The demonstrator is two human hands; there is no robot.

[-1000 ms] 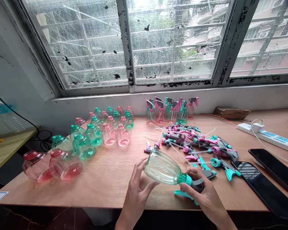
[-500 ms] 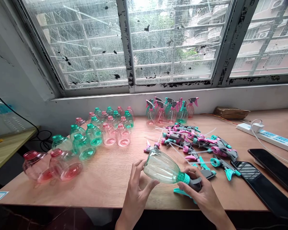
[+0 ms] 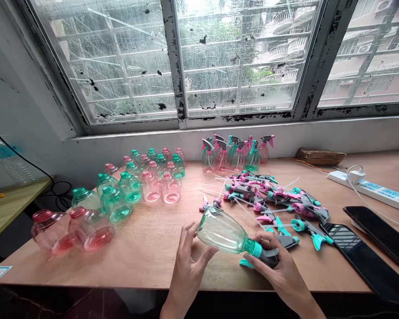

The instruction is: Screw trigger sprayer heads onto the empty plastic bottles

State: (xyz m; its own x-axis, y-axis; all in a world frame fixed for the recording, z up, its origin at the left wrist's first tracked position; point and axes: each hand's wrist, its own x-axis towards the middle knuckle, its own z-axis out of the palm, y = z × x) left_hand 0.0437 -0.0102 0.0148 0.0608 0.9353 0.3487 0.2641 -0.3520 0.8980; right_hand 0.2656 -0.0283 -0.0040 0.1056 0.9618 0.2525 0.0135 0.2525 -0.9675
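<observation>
A clear green spray bottle (image 3: 222, 231) lies on its side in the air above the table's front edge, its base toward the left. My left hand (image 3: 190, 266) steadies the base, with the thumb below and the fingers behind it. At the other end, my right hand (image 3: 284, 270) grips the grey and teal spray head (image 3: 268, 257) at the bottle's neck, with thumb and fingers closed round the collar. The teal trigger (image 3: 246, 263) points down and is partly hidden by the right hand. Just behind lies a heap of loose spray heads (image 3: 269, 192) in pink, teal and grey.
Open pink and green bottles (image 3: 118, 204) stand in rows on the left. Several spray bottles with heads (image 3: 237, 155) stand by the wall. Two dark phones (image 3: 369, 261) and a white power strip (image 3: 379, 191) lie on the right. A window (image 3: 239, 57) is behind.
The bottle and both hands have shifted very slightly to the left, and the bottle has tilted a little. Both hands keep their hold. Everything else stays where it was.
</observation>
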